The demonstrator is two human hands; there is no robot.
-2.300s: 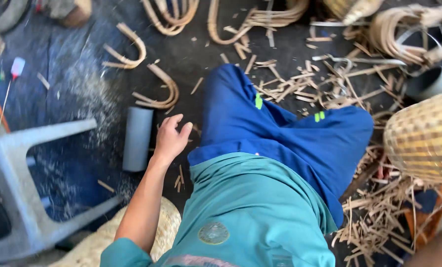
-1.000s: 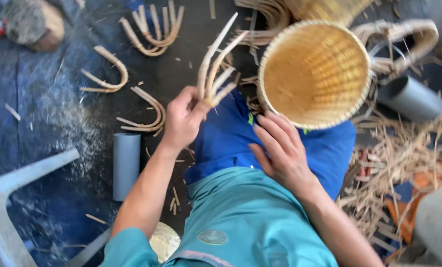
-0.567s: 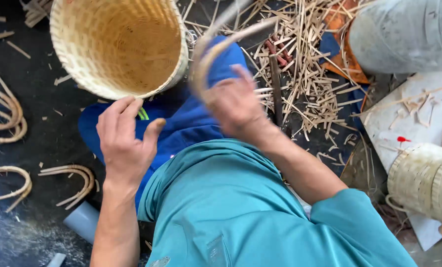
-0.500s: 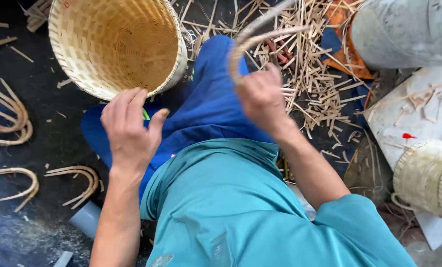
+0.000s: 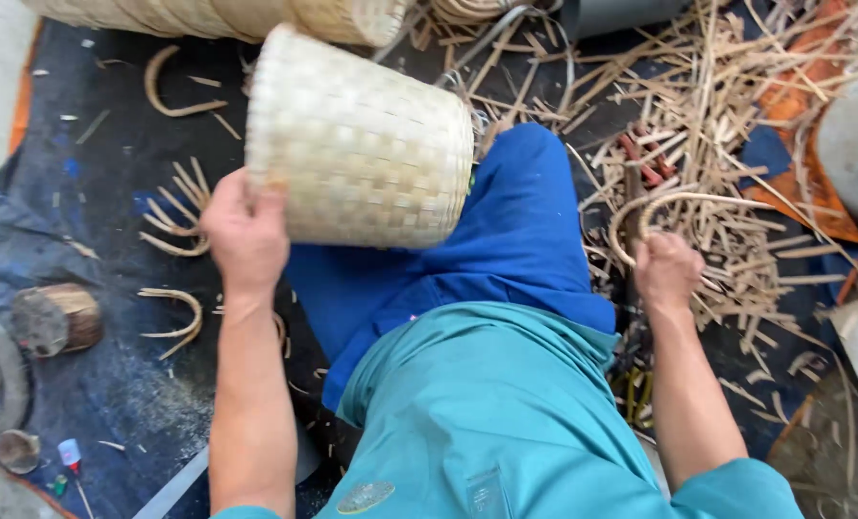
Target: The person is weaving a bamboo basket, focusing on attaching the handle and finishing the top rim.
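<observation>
Basket (image 5: 362,144) turned sideways, mouth now hidden.

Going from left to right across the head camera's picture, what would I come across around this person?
Small wooden block → curved cane strips on the mat → left hand → woven basket → blue-trousered leg → right hand holding bent cane strips → pile of cane offcuts.

A dark floor mat (image 5: 93,183) carries curved cane strips (image 5: 174,221) and scattered splints (image 5: 727,125).
</observation>
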